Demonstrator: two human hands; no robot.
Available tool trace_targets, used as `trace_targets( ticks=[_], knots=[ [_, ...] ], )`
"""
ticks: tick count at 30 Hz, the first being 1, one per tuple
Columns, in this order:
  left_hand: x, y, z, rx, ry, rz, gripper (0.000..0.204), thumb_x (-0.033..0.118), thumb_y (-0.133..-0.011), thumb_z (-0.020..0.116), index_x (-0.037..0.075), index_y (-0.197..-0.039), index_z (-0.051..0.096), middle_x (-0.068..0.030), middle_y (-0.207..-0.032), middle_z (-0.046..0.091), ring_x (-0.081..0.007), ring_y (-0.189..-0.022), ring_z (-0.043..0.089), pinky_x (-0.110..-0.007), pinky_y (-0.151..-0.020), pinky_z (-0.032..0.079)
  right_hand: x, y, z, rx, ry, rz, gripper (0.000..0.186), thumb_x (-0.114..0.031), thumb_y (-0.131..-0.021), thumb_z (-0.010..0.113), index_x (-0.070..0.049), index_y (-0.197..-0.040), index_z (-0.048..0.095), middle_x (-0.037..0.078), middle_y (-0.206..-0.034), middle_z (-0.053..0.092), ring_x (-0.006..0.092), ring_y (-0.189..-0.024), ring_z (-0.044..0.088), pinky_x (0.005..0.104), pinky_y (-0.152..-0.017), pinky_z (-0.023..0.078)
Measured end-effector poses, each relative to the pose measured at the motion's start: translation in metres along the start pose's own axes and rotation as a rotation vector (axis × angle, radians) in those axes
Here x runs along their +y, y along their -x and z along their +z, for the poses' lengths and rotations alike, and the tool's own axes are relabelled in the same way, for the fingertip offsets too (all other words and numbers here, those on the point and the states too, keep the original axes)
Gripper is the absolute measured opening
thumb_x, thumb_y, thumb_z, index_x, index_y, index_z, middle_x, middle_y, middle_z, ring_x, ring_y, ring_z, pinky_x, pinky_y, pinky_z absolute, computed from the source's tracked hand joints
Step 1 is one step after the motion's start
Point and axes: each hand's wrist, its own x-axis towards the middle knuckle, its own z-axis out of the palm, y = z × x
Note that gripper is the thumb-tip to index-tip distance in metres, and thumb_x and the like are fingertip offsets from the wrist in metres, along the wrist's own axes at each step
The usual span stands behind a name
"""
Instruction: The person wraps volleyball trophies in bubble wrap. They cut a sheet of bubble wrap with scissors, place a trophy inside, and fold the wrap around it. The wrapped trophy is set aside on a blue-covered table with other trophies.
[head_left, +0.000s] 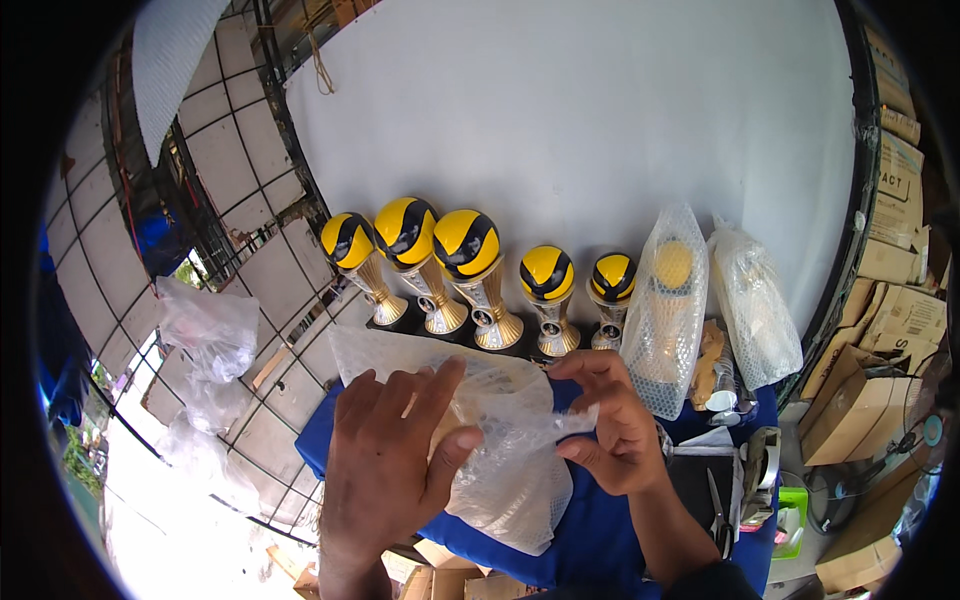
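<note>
A bundle of clear bubble wrap [510, 495] lies on the blue cloth [600, 530] in front of me, with a pale, yellowish shape showing dimly through it. My left hand [385, 460] is over the wrap's left side, fingers apart and thumb stretched out. On the other side, my right hand [615, 430] has its fingers curled about a raised edge of the wrap, which is drawn toward it. Behind the bundle stands a row of several trophies [490, 300], each with a yellow and black volleyball on a silver and gold stem.
Two bubble-wrapped trophies [672, 320] stand at the right of the row. Scissors [717, 500] and a tape dispenser [762, 470] lie at the table's right side. Cardboard boxes [855, 405] are stacked at far right, near a green bin [792, 525]. Plastic bags [210, 325] hang on the left grille.
</note>
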Motion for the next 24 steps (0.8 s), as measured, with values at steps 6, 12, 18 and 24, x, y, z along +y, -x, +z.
trace_targets(
  ticks=[6,12,18,24],
  knots=[
    [0.007,-0.008,-0.007,-0.148,-0.122,0.091,0.039,0.033,-0.108,0.069,0.015,-0.142,0.066,-0.0208,-0.129,0.066,-0.0431,-0.108,0.07,-0.06,-0.105,0.054,0.005,-0.001,0.005,0.041,-0.053,-0.001,0.051,-0.043,-0.111,0.067,-0.001,-0.14,0.063,0.026,-0.146,0.055,0.0366,-0.143,0.051,0.0545,-0.118,0.043],
    [0.012,-0.008,-0.013,-0.236,-0.095,0.072,0.035,0.021,-0.102,0.074,0.011,-0.133,0.061,-0.0247,-0.133,0.065,-0.0475,-0.122,0.069,-0.065,-0.114,0.051,0.015,-0.058,-0.041,-0.274,-0.269,0.145,0.059,-0.051,-0.12,0.045,0.002,-0.119,0.072,0.02,-0.129,0.07,0.0317,-0.129,0.064,0.0414,-0.103,0.055],
    [0.014,-0.006,-0.015,-0.248,-0.086,0.06,0.036,0.015,-0.101,0.073,0.01,-0.134,0.06,-0.0283,-0.138,0.062,-0.05,-0.125,0.067,-0.066,-0.114,0.05,-0.016,-0.132,-0.04,-0.708,0.254,0.356,0.022,-0.015,-0.096,0.086,0.0,-0.106,0.074,0.008,-0.097,0.078,0.022,-0.089,0.077,0.0377,-0.08,0.06],
    [0.011,-0.002,-0.013,-0.279,-0.065,0.046,0.037,0.016,-0.102,0.072,0.01,-0.135,0.059,-0.0283,-0.139,0.061,-0.051,-0.125,0.066,-0.067,-0.115,0.049,-0.038,-0.156,-0.017,-0.988,0.662,0.441,0.031,-0.028,-0.089,0.09,-0.002,-0.097,0.075,0.01,-0.088,0.079,0.0277,-0.083,0.078,0.0398,-0.076,0.059]
  ],
)
